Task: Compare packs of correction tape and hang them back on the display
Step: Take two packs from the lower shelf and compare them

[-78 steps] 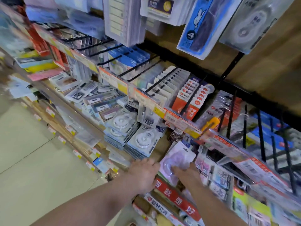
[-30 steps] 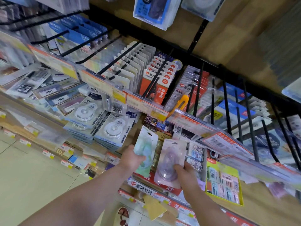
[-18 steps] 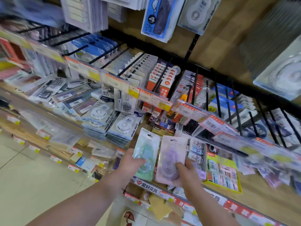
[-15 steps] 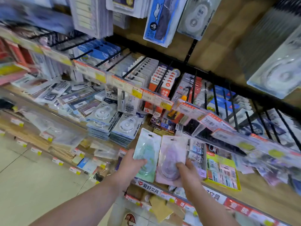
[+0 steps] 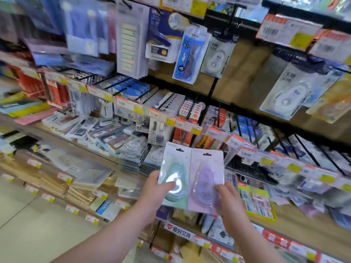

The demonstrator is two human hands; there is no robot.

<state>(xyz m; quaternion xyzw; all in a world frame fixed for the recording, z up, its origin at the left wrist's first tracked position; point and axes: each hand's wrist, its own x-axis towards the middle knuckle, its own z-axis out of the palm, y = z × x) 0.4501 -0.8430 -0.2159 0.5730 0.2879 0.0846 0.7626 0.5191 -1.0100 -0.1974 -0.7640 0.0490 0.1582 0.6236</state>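
I hold two blister packs of correction tape side by side in front of the display. My left hand grips the green pack by its lower left edge, thumb across the clear bubble. My right hand grips the purple pack at its lower right, thumb on its bubble. Both packs stand upright with their hang holes at the top, edges touching. Black display hooks jut out of the rack behind them.
Price-tag rails run across in front of the hooks. More correction tape packs hang on the upper row. Stacked packs and ink boxes lie on the shelf to the left. A yellow tray sits at the right; floor at lower left.
Both hands have lifted the two packs higher and brought them edge to edge. The view has tilted upward, so the upper row of hanging packs now shows.
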